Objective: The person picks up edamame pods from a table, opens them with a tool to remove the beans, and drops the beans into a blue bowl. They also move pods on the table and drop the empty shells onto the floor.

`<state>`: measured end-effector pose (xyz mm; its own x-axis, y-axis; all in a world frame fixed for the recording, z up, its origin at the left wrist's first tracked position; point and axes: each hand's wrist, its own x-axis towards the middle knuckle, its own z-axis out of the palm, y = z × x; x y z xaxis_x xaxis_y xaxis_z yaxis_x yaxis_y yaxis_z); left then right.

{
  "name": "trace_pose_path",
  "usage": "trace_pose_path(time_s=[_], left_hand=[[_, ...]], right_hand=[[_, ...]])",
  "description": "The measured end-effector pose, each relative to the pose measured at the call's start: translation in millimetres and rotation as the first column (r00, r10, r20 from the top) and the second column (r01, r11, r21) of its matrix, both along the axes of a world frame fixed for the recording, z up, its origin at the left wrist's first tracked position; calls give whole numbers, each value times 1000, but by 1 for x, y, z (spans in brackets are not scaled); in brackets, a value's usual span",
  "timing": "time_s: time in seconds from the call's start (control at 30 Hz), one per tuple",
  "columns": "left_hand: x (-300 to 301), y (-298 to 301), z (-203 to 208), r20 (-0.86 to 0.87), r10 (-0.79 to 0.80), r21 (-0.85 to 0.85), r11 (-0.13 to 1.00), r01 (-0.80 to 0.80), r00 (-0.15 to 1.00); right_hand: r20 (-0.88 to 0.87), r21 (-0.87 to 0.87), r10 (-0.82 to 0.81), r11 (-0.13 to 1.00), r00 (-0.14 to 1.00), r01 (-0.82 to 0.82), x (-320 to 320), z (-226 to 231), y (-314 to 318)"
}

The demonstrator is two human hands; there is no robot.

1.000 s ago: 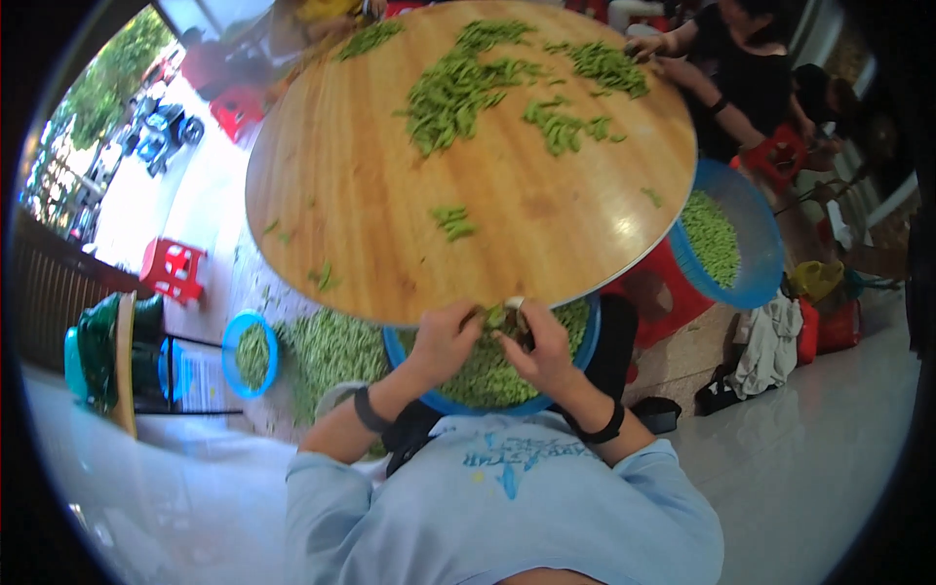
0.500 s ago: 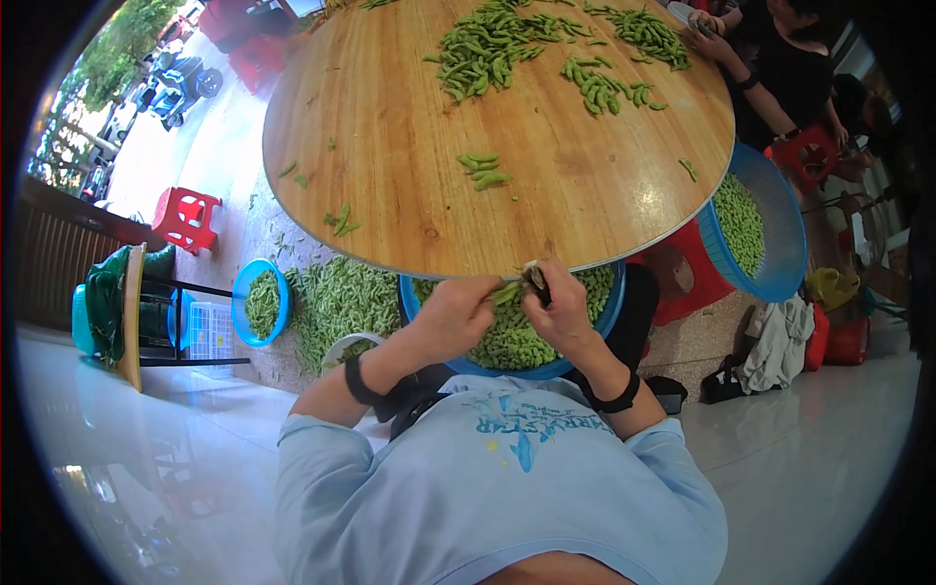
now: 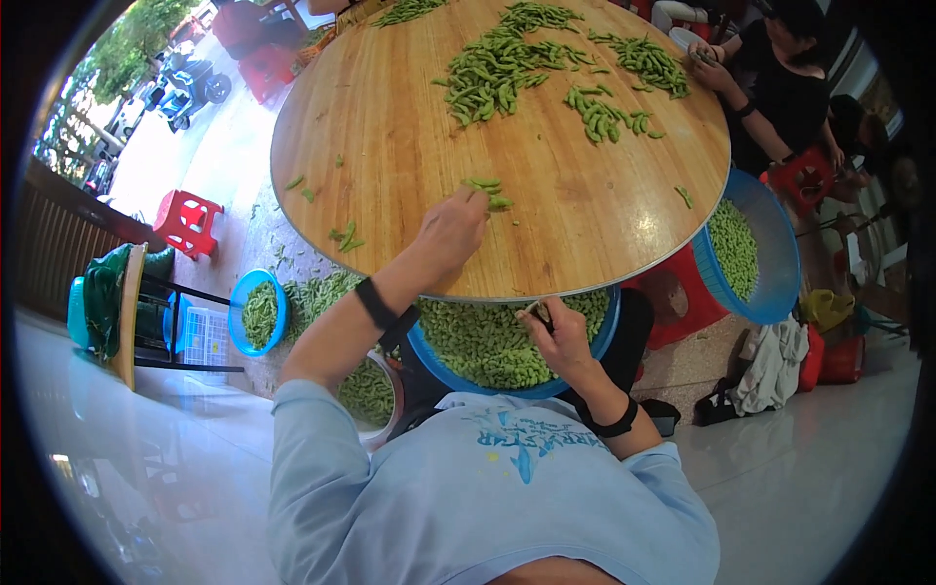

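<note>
My left hand (image 3: 453, 232) reaches over the round wooden table (image 3: 370, 146), its fingers pinched at a small bunch of green soybean pods (image 3: 498, 202). Part of the bunch is hidden behind those fingers. Just off the table's near edge, my right hand (image 3: 564, 339) is closed around a small dark thing with a pale end, too small to name. Below it a blue basin (image 3: 444, 359) holds many shelled green beans (image 3: 487, 341). To the left of my lap, a pale bucket (image 3: 397, 400) contains green pods, partly covered by my left arm.
Pod heaps (image 3: 487, 83) lie across the far table. A blue basket (image 3: 775, 249) of beans stands at right, near a person in black (image 3: 775, 88). At left are a blue basin of pods (image 3: 258, 314), pods on the floor, a red stool (image 3: 190, 222) and a wooden-topped stand (image 3: 132, 312).
My left hand has left my right hand and moved up over the table to the pod bunch. My right hand has shifted slightly down. The green pod between them is no longer visible.
</note>
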<state>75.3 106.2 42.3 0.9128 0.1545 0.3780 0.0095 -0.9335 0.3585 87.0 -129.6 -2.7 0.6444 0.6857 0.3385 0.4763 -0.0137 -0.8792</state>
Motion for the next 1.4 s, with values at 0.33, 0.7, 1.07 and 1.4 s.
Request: trace_pose_path(time_s=[0.33,0.7,1.07,1.4], left_hand=[[8,-3,-7,-17,-141,-90,986,139,990],[-14,-31,-7,-16,-58,-650,760,34,998],[-52,-61,2,-122,-220,-992,67,-110,968],[-57,-58,4,-127,-225,-946,321,-50,966]], right_hand=[[-404,77,113,993,908,-90,8,6,-10],[-763,304,247,953,597,-6,8,8,3],[-800,505,485,862,353,-39,3,23,5],[-796,502,507,858,331,-109,1,24,2]])
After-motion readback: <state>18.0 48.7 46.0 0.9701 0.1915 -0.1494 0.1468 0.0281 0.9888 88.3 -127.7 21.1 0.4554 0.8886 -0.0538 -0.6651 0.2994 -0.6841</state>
